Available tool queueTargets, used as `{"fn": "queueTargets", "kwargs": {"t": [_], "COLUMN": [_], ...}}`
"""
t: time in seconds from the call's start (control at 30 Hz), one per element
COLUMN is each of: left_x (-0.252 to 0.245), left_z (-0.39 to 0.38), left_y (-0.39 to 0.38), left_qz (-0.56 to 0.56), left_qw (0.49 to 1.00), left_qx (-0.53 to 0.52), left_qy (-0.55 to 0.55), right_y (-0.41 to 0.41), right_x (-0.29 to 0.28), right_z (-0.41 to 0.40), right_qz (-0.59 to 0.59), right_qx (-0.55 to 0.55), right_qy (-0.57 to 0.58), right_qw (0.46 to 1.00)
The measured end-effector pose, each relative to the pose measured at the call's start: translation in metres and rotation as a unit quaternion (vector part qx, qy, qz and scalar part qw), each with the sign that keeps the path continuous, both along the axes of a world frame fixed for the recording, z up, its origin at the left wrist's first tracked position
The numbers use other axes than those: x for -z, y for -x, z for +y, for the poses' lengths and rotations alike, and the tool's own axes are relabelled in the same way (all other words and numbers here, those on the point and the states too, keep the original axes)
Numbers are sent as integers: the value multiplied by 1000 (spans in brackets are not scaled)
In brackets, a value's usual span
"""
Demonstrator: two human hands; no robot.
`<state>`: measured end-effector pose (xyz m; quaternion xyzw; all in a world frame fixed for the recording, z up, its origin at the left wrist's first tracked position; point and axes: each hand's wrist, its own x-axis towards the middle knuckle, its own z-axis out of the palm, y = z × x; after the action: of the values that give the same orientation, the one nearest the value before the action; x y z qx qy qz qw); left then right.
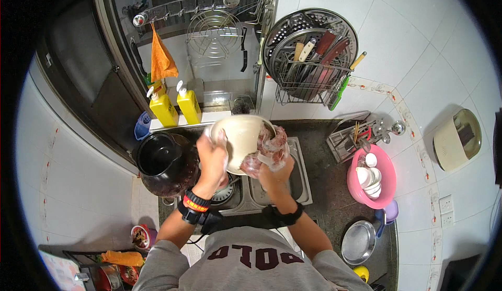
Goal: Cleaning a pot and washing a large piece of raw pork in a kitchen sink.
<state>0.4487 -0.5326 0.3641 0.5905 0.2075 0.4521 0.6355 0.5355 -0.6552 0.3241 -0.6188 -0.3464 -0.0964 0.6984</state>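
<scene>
A cream-coloured bowl (241,138) is held up over the double-basin steel sink (306,173), tilted so that its inside shows. My left hand (213,153) grips its left rim, the thumb on the inside. My right hand (277,173) presses a wet, soapy-looking reddish-brown cloth (270,144) against the bowl's right side. White suds cling to the cloth and my fingers. Below the bowl, a round drain strainer (223,195) shows in the left basin.
A large dark pot (168,185) stands left of the sink. Two yellow pump bottles (189,106) stand on the sill behind. To the right are a cutlery rack (339,146), a pink basin (353,181) with white dishes and a round metal pan (357,242). A knife rack (302,91) hangs on the wall.
</scene>
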Motion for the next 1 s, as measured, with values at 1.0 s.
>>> {"fn": "queueTargets", "kwargs": {"t": [1.0], "left_x": [13], "left_z": [-3], "left_y": [-17], "left_qz": [235], "left_qw": [835], "left_qx": [212], "left_qy": [-451], "right_y": [-44], "right_x": [13], "right_z": [-66], "right_qz": [-172], "right_qx": [-46], "right_qy": [335], "right_qw": [925]}}
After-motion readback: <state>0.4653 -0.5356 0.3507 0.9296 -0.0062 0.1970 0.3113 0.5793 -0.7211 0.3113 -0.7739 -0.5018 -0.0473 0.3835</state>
